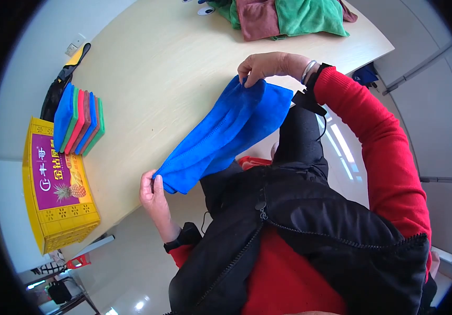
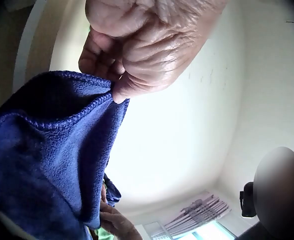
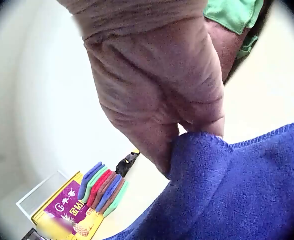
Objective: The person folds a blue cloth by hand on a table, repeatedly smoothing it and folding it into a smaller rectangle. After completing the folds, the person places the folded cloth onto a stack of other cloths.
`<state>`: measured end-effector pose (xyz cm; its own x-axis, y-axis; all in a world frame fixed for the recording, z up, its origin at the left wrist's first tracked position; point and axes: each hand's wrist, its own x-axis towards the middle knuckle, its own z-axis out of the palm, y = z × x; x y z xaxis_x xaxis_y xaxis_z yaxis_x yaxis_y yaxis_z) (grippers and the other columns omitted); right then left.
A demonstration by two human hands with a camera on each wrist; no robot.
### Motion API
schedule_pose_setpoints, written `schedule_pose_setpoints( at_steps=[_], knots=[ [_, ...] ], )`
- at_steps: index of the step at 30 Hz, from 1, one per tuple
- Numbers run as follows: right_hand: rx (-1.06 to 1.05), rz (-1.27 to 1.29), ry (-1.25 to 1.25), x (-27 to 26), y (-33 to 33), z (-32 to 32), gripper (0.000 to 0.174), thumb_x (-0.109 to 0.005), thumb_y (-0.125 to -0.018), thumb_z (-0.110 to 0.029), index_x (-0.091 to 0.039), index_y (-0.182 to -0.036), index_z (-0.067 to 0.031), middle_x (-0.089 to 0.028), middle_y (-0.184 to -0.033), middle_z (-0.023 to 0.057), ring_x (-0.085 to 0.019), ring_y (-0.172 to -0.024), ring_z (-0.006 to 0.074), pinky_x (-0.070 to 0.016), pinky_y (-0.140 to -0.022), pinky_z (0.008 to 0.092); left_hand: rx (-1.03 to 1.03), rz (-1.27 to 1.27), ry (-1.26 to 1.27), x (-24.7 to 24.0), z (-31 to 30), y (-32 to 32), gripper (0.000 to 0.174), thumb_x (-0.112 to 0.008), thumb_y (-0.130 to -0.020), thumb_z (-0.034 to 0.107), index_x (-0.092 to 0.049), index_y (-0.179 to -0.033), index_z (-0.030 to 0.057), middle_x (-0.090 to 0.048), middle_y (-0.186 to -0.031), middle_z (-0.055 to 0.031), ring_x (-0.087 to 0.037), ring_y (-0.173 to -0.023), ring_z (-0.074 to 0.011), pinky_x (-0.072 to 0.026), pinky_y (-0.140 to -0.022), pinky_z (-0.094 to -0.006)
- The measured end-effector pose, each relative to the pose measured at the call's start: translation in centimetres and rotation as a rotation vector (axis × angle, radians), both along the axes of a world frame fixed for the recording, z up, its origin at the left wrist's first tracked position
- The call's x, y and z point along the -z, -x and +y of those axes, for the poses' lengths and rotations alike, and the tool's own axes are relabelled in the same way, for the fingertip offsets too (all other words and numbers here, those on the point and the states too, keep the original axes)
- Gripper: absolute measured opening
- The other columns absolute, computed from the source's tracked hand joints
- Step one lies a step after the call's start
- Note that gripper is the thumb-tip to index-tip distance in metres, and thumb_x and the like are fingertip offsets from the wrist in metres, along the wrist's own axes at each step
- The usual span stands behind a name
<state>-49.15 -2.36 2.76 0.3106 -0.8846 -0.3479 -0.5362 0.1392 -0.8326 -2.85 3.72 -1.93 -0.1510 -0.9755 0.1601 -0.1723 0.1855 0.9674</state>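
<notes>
A blue cloth with a stitched edge is stretched between both hands, over the table's front edge and the person's lap. The left hand pinches its near left corner between thumb and fingers. At the far end, the right hand pinches the upper edge, and a flap hangs down beside it. In the left wrist view the cloth shows a fold with two edges meeting at the pinching left hand. The right wrist view has the right hand gripping a bunched bit of the cloth.
Folded cloths in blue, green, red and brown stand in a row on a yellow pineapple box at the left. Green and brown cloths lie piled at the table's back. A black and yellow item lies behind the box.
</notes>
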Motion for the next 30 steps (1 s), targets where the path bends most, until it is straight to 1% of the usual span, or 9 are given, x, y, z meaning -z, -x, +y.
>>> schedule_pose_setpoints(
  at_steps=[8, 11, 15, 20, 23, 24, 27, 28, 30],
  knots=[
    [-0.013, -0.017, -0.127, -0.9, -0.2, 0.2, 0.022, -0.076, -0.082, -0.009, -0.068, -0.102, -0.0042, -0.066, -0.090, 0.0025, -0.062, -0.088, 0.0160, -0.0520, -0.080, 0.0325, 0.011, -0.022, -0.005, 0.0, 0.1, -0.2, 0.015, -0.061, -0.099, 0.010, -0.062, -0.111, 0.0011, -0.062, -0.099, -0.0003, -0.056, -0.093, -0.0074, -0.0445, -0.085, -0.0230],
    [-0.027, -0.113, -0.231, -1.0, -0.1, 0.6, 0.016, -0.073, -0.084, -0.012, -0.069, -0.099, -0.0084, -0.061, -0.085, -0.0048, -0.053, -0.080, 0.0082, -0.0441, -0.071, 0.0252, 0.000, -0.022, -0.004, 0.1, 0.0, -0.2, 0.015, -0.061, -0.099, 0.011, -0.062, -0.111, 0.0010, -0.062, -0.099, -0.0003, -0.056, -0.092, -0.0073, -0.0443, -0.085, -0.0231],
    [-0.075, -0.065, -0.279, -1.0, 0.0, 0.3, 0.016, -0.074, -0.084, -0.012, -0.068, -0.099, -0.0089, -0.062, -0.085, -0.0043, -0.054, -0.081, 0.0084, -0.0449, -0.072, 0.0256, 0.012, -0.009, -0.001, 0.0, 0.1, -0.1, 0.016, -0.062, -0.099, 0.012, -0.062, -0.111, 0.0010, -0.062, -0.098, -0.0002, -0.056, -0.092, -0.0072, -0.0442, -0.085, -0.0231],
    [-0.106, -0.042, -0.237, -0.9, -0.3, 0.0, 0.016, -0.073, -0.084, -0.012, -0.068, -0.098, -0.0085, -0.063, -0.086, -0.0036, -0.055, -0.081, 0.0088, -0.0455, -0.072, 0.0262, 0.025, -0.003, 0.005, -0.3, 0.2, 0.0, 0.016, -0.062, -0.099, 0.012, -0.063, -0.111, 0.0012, -0.062, -0.098, 0.0000, -0.055, -0.091, -0.0072, -0.0440, -0.084, -0.0230],
    [-0.105, 0.058, 0.017, -1.1, -0.6, 0.0, 0.020, -0.074, -0.083, -0.013, -0.069, -0.101, -0.0064, -0.064, -0.087, -0.0015, -0.057, -0.083, 0.0102, -0.0479, -0.073, 0.0278, 0.026, -0.020, 0.015, -0.2, 0.1, -0.1, 0.016, -0.062, -0.099, 0.012, -0.063, -0.110, 0.0015, -0.062, -0.097, 0.0002, -0.055, -0.091, -0.0073, -0.0438, -0.084, -0.0232],
    [-0.106, 0.058, 0.018, -1.2, -0.7, 0.1, 0.020, -0.074, -0.083, -0.013, -0.069, -0.101, -0.0064, -0.064, -0.087, -0.0015, -0.057, -0.083, 0.0102, -0.0479, -0.073, 0.0278, 0.024, -0.019, 0.015, -0.2, 0.2, -0.1, 0.016, -0.062, -0.099, 0.012, -0.063, -0.110, 0.0015, -0.062, -0.097, 0.0002, -0.055, -0.091, -0.0073, -0.0438, -0.084, -0.0232],
    [-0.073, 0.145, 0.283, -2.0, -1.0, 0.9, 0.023, -0.075, -0.083, -0.016, -0.069, -0.103, -0.0039, -0.065, -0.089, 0.0007, -0.059, -0.086, 0.0119, -0.0496, -0.076, 0.0286, -0.004, -0.013, 0.033, -0.2, 0.1, 0.0, 0.015, -0.061, -0.100, 0.013, -0.063, -0.109, 0.0014, -0.062, -0.096, 0.0005, -0.055, -0.091, -0.0072, -0.0432, -0.085, -0.0234],
    [-0.075, 0.145, 0.284, -2.5, -1.2, 1.3, 0.023, -0.075, -0.083, -0.016, -0.069, -0.103, -0.0039, -0.065, -0.089, 0.0007, -0.059, -0.086, 0.0119, -0.0496, -0.076, 0.0286, -0.007, -0.013, 0.035, -0.5, 0.1, 0.0, 0.015, -0.061, -0.100, 0.013, -0.063, -0.109, 0.0014, -0.062, -0.096, 0.0005, -0.055, -0.091, -0.0072, -0.0432, -0.085, -0.0234],
    [0.012, 0.211, 0.417, -4.0, -1.2, 2.3, 0.021, -0.073, -0.086, -0.015, -0.068, -0.103, -0.0035, -0.066, -0.092, 0.0018, -0.060, -0.087, 0.0129, -0.0504, -0.079, 0.0287, -0.044, 0.003, 0.050, -1.6, 0.1, 0.0, 0.015, -0.060, -0.100, 0.014, -0.063, -0.108, 0.0012, -0.062, -0.096, 0.0005, -0.054, -0.092, -0.0070, -0.0428, -0.086, -0.0234]
  ],
)
